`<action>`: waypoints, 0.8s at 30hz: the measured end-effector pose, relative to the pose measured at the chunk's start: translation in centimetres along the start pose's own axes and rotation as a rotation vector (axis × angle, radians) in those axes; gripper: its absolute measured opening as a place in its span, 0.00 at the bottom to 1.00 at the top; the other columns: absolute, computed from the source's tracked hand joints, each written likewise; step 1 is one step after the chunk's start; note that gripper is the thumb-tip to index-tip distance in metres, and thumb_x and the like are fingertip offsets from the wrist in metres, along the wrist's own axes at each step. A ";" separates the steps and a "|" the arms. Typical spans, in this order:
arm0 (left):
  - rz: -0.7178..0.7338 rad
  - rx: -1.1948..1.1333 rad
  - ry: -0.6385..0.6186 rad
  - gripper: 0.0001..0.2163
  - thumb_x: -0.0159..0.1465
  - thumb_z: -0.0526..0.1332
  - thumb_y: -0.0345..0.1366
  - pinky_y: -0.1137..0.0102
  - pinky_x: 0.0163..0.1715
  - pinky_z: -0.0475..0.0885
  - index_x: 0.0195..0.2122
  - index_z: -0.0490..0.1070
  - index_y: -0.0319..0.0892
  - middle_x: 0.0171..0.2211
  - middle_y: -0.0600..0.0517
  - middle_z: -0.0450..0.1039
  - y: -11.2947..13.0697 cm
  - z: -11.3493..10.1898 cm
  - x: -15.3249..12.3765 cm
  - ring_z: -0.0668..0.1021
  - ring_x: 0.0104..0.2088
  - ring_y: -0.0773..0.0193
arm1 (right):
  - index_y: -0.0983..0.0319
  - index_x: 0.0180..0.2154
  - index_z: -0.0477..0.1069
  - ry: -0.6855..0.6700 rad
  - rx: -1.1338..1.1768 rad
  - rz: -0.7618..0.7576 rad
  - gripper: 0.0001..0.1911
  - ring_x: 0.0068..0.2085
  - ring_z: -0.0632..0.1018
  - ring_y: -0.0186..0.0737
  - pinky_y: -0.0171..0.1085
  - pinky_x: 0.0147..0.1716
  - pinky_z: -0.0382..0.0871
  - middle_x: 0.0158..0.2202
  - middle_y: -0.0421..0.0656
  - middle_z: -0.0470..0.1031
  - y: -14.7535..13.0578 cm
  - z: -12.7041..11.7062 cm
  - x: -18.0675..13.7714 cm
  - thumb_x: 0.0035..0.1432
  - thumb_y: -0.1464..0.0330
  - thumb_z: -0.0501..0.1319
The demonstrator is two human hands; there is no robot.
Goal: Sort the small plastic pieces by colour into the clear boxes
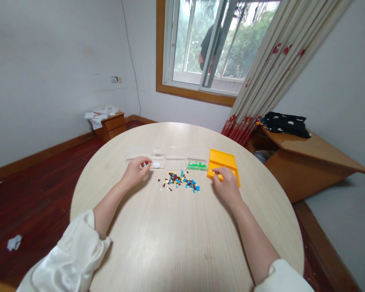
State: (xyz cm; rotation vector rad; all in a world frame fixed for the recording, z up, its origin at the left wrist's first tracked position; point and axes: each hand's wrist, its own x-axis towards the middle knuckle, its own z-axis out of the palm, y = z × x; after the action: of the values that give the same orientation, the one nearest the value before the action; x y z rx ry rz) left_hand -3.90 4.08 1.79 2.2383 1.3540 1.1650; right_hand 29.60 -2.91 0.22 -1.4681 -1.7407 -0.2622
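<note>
My left hand [136,171] is at the left clear plastic boxes, its thumb and fingertips closed together. A speck of blue shows at the fingertips, too small to make out. Beside it a clear box [157,164] has something white in it. My right hand [227,182] is over the near part of an open yellow box [222,157], fingers pinched; what they hold, if anything, is unclear. Between the hands lies a loose pile of tiny building bricks [178,178] in brown, blue, yellow and cream. Small green bricks [197,165] fill part of another clear box.
A clear box [175,164] with its lid raised stands behind the pile. All this rests on a round wooden table [176,235]. Beyond it are a small cabinet [114,123] with papers, a tilted wooden desk [288,162], a curtain and a window with a person outside.
</note>
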 end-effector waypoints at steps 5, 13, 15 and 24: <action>0.255 -0.086 -0.402 0.10 0.59 0.54 0.29 0.69 0.39 0.67 0.34 0.76 0.38 0.32 0.48 0.72 1.7 2.0 -1.1 0.72 0.36 0.63 | 0.60 0.28 0.68 -0.192 0.102 -0.046 0.08 0.35 0.73 0.43 0.41 0.36 0.66 0.29 0.45 0.72 -2.7 0.9 -0.2 0.51 0.76 0.52; 0.282 -0.007 -0.522 0.15 0.59 0.53 0.24 0.68 0.41 0.67 0.40 0.77 0.42 0.35 0.47 0.70 1.2 2.4 -1.2 0.71 0.38 0.62 | 0.60 0.27 0.67 -0.232 0.107 -0.060 0.08 0.35 0.72 0.43 0.41 0.36 0.66 0.29 0.44 0.72 -3.0 1.0 -0.3 0.51 0.77 0.52; 0.272 0.001 -0.515 0.14 0.59 0.54 0.25 0.67 0.41 0.67 0.39 0.77 0.42 0.35 0.47 0.70 1.2 2.3 -1.2 0.71 0.38 0.62 | 0.60 0.27 0.67 -0.234 0.112 -0.065 0.09 0.35 0.72 0.43 0.40 0.36 0.66 0.30 0.44 0.72 -3.1 1.0 -0.4 0.51 0.77 0.52; 0.239 0.026 -0.515 0.11 0.57 0.56 0.27 0.67 0.42 0.66 0.36 0.77 0.41 0.36 0.47 0.70 1.8 1.6 -1.2 0.71 0.38 0.61 | 0.60 0.27 0.67 -0.248 0.138 -0.073 0.09 0.35 0.73 0.42 0.41 0.37 0.66 0.30 0.44 0.73 -3.2 1.0 -0.4 0.51 0.77 0.52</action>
State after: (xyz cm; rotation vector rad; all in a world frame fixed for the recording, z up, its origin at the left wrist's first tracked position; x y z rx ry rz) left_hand -1.87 2.40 1.30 2.5294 0.9204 0.5624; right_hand 26.30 -3.51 0.33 -1.3843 -1.9712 0.0043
